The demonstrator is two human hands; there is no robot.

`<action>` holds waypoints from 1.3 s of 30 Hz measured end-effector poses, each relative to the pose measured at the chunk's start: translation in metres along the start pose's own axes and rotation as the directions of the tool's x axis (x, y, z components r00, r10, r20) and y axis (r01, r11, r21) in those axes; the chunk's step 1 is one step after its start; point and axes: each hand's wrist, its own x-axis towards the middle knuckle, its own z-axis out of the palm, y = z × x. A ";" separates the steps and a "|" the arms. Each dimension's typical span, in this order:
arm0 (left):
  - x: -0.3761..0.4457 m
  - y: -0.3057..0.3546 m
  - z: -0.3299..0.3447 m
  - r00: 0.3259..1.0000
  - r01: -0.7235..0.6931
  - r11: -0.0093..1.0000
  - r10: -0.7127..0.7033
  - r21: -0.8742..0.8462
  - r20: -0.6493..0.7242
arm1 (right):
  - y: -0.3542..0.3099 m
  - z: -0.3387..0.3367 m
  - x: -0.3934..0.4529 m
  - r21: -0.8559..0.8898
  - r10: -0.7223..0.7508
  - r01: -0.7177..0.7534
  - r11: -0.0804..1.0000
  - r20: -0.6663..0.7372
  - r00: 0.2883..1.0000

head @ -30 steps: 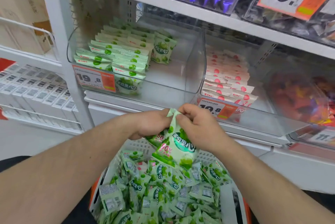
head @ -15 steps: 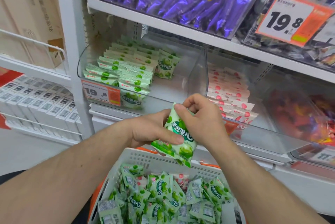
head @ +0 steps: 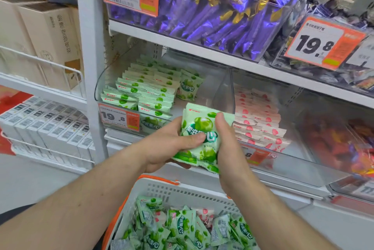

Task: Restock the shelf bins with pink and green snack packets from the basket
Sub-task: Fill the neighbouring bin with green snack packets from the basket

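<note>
A small stack of green snack packets [head: 199, 128] stands upright between both hands, level with the front of the shelf bins. My left hand [head: 168, 144] grips the stack from the left with its thumb across the front. My right hand [head: 228, 148] holds its right edge, thumb on top. Behind it, the clear left bin [head: 202, 85] holds rows of green packets [head: 145, 91] with bare floor on its right side. The bin to the right holds pink packets [head: 257, 120]. Below, the white basket [head: 182, 191] with an orange rim is full of green packets [head: 182, 227] and a few pink ones.
The shelf above carries a bin of purple wrappers [head: 222, 6] and price tags 45.8 and 19.8. A white upright post [head: 91, 63] borders the left bin. Left of it, wire shelves hold cardboard boxes [head: 46, 33] and white cartons [head: 50, 126]. Red-orange snacks [head: 344, 140] fill the far-right bin.
Both hands have lifted the green packets out of the basket and up to the shelf bins. The stack is now squared upright between the hands. The view has tilted upward.
</note>
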 end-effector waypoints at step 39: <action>0.060 0.002 -0.071 0.669 0.247 0.327 0.624 0.912 -0.405 | 0.007 0.017 0.241 -0.473 -0.130 -0.055 0.880 -0.350 0.928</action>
